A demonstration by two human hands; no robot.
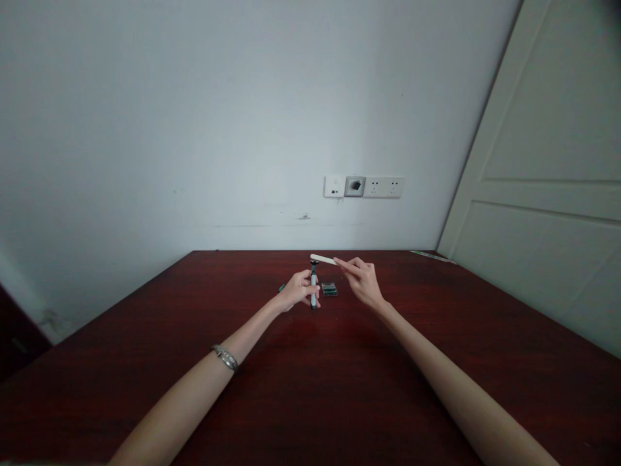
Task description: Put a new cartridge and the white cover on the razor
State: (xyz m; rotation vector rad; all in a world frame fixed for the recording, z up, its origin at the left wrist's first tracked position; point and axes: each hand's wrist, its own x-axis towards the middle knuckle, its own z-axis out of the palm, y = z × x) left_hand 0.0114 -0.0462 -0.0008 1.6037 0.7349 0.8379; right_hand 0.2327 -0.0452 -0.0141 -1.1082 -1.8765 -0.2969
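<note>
My left hand is closed round the pale handle of a razor, which stands upright with its dark head at the top. Between the fingers of my right hand is a slim white stick, perhaps a brush. Its far end lies over the razor's head and appears to touch it; the underside is too small to make out. On the table just behind and between my hands lies a small clear and dark green case. A small green thing shows partly behind my left wrist.
The dark red table runs back to a pale wall with socket plates. Near the back right edge lies a thin flat strip. A light panelled door stands along the right side.
</note>
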